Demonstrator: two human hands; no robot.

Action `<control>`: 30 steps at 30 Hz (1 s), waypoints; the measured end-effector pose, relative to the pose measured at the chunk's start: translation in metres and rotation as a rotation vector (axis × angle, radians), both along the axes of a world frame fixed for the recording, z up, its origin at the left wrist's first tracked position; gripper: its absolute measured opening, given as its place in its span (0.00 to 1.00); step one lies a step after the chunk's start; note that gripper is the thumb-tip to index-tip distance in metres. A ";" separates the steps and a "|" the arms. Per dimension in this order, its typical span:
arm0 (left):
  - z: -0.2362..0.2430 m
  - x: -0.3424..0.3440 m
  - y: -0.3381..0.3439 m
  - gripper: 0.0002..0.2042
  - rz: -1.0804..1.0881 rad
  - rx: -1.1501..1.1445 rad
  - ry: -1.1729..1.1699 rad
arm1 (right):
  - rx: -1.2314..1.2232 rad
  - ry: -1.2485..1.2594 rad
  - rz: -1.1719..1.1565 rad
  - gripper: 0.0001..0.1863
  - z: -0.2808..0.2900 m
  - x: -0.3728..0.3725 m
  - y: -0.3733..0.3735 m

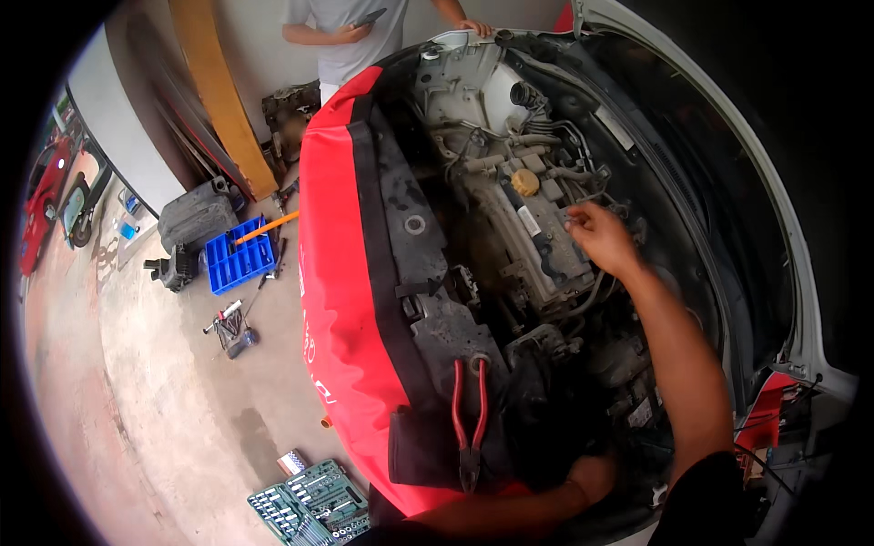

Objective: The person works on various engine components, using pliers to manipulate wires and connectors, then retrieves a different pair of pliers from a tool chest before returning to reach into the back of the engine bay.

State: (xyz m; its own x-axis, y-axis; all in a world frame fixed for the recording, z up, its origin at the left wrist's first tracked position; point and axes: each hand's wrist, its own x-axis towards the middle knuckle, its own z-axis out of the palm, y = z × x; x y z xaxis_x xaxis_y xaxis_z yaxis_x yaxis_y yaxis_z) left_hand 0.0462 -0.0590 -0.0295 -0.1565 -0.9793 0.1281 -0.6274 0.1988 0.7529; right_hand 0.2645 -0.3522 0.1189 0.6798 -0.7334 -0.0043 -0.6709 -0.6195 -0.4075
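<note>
My right hand (603,238) is over the engine (537,227), by the spark plug side of its top cover, with the fingers curled together in a pinch. Whatever is between the fingertips is too small to make out. Just beyond it is a yellow oil filler cap (524,182). My left hand (594,475) rests low in the dark near corner of the engine bay, its fingers hidden in shadow. Left of that hand, red-handled pliers (470,428) lie on the black edge of a red fender cover (341,246).
A person (350,36) holding a phone stands at the car's far side. On the floor at left are a blue compartment tray (238,257), a dark plastic part (196,217), a small tool with a cable (232,328) and an open green socket set (314,500). The raised hood (774,155) borders the right.
</note>
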 end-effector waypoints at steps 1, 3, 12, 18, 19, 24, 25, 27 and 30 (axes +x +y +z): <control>0.005 0.000 0.003 0.12 0.002 0.051 0.028 | -0.084 0.055 0.039 0.24 -0.025 0.028 -0.033; -0.006 -0.009 0.001 0.15 0.002 0.125 0.198 | -0.221 0.172 0.054 0.29 -0.062 0.088 -0.074; -0.003 -0.011 0.001 0.13 -0.014 0.087 -0.102 | -0.306 0.197 -0.027 0.35 -0.081 0.115 -0.109; 0.006 0.023 -0.004 0.10 0.131 -0.024 0.069 | 0.427 -0.158 0.197 0.32 -0.003 -0.042 0.042; 0.007 0.019 -0.008 0.08 0.170 -0.037 0.012 | 0.460 -0.006 0.138 0.30 0.005 -0.080 0.070; 0.018 0.024 -0.007 0.05 0.099 0.031 0.034 | 0.112 0.146 0.364 0.30 0.000 -0.152 0.163; 0.020 0.023 -0.005 0.05 0.075 0.035 0.015 | -0.020 0.209 0.398 0.30 -0.005 -0.159 0.169; 0.016 0.018 -0.003 0.06 0.109 -0.012 0.084 | -0.059 0.210 0.420 0.30 -0.007 -0.164 0.172; 0.014 0.019 -0.003 0.07 0.113 -0.013 0.089 | -0.145 0.213 0.485 0.31 -0.012 -0.163 0.173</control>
